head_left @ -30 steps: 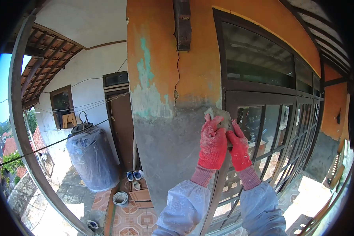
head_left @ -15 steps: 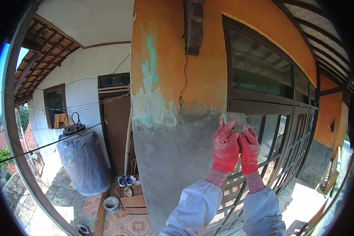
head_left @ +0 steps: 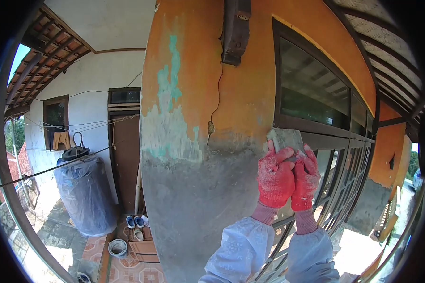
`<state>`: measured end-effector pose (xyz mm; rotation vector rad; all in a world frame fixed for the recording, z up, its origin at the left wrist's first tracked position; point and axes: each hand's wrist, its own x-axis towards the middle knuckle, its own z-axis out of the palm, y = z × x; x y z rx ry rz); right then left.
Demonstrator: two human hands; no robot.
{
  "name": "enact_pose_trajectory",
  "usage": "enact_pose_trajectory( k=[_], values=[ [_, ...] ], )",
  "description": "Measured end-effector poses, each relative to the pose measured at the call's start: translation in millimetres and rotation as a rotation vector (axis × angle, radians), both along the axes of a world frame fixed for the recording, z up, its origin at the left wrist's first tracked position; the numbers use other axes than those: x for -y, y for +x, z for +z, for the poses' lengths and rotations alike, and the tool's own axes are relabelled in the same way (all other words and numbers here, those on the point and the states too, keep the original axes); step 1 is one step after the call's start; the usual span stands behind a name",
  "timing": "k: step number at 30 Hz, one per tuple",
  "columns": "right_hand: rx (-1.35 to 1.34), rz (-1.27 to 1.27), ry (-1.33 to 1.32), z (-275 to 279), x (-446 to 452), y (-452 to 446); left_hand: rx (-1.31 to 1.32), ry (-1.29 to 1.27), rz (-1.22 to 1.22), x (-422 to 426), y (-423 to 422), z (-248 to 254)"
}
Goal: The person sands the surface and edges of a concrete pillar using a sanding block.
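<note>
Grey block point(head_left: 287, 138) is creeping toward 1 o'clock, nearer the window frame point(head_left: 316, 127) | left hand point(head_left: 275, 183) and right hand point(head_left: 306, 185) both gripping its lower part | block's sitting 12 o'clock-ish from them, long axis unclear tbh

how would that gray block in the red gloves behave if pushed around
The gray block is likely stiff: its edges look straight. Its flat, squared shape makes rolling unlikely. Pale powder on the left glove might make it a bit slippery.
</note>
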<state>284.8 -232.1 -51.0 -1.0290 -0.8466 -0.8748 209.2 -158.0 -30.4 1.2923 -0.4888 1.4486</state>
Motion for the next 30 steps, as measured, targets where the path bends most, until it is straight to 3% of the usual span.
enact_pose_trajectory(
  k=[2,5,6,8,10,12,15,17,18,21,23,28,30],
  values=[
    [-0.006,0.024,-0.011,-8.7,-0.8,-2.0,0.066,0.003,-0.011,-2.1,-1.6,-4.2],
    [0.128,-0.236,-0.075,-27.6,-3.9,-5.4,0.037,-0.035,-0.172,-11.0,1.5,-27.4],
    [0.136,-0.242,-0.080,-22.3,-3.2,-4.6,0.045,-0.040,-0.177,-8.5,2.6,-22.5],
    [0.004,0.014,0.013,-1.6,-3.7,-3.7,0.093,-0.055,-0.062,-1.1,5.9,-8.5],
    [0.001,-0.012,-0.001,5.2,1.3,-12.7,0.127,-0.052,-0.129,-3.8,3.0,-8.2],
    [0.094,-0.233,-0.106,-12.9,3.1,-20.6,0.155,-0.054,-0.188,-7.4,4.0,-19.3],
    [0.081,-0.170,-0.025,-19.9,-5.6,-24.4,0.188,-0.102,-0.258,-13.6,11.4,-37.3],
    [0.032,-0.147,-0.024,4.5,-7.4,-28.7,0.326,0.119,0.132,-13.5,8.7,-12.8],
    [0.029,-0.159,-0.028,9.0,-6.1,-29.1,0.323,0.114,0.121,-9.6,7.7,-7.8],
    [0.042,-0.113,-0.030,-0.1,-5.7,-31.0,0.272,0.000,-0.033,-9.7,3.4,-16.7],
    [0.032,-0.149,-0.040,-16.5,-8.3,-33.9,0.184,-0.062,-0.304,-15.5,9.4,-40.3],
    [0.066,-0.092,0.001,20.4,-8.7,-26.9,0.126,-0.196,-0.199,1.7,-5.5,2.3],
    [0.055,-0.125,-0.032,2.4,-5.3,-31.6,0.111,-0.264,-0.177,-0.4,-5.3,-5.8]
  ],
)
